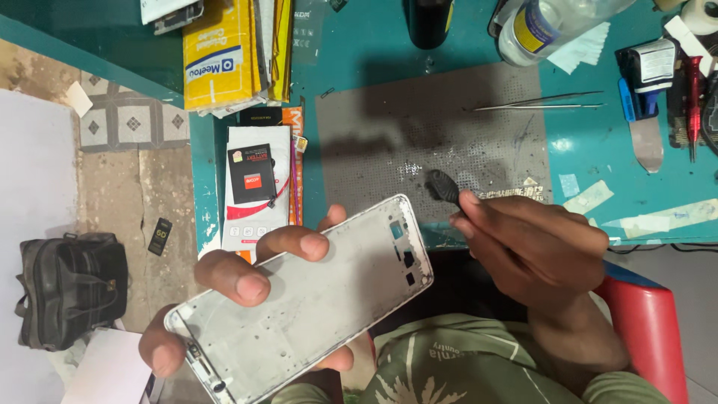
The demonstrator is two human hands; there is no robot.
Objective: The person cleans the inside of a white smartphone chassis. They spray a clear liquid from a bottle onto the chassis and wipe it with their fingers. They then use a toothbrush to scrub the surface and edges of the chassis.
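A: What is held at the centre of the view?

B: A silver phone frame (307, 299) is held tilted above the lap, just in front of the table edge. Its inner face is shown, dull grey and scuffed, with small dark cut-outs near its upper end and a rounded metal rim.

A: How is it gripped?

B: It is clasped by the left hand (239, 299), fingers curled over one long edge and thumb pressed at the lower corner. A small black tool (443, 187) is pinched between the fingertips of the right hand (531, 243), just beside the frame's top corner.

A: What is seen beyond?

B: A grey work mat (426, 127) is laid on a teal table (583, 146), with tweezers (538, 102) resting on it. A white battery box (256, 183) is placed to the left.
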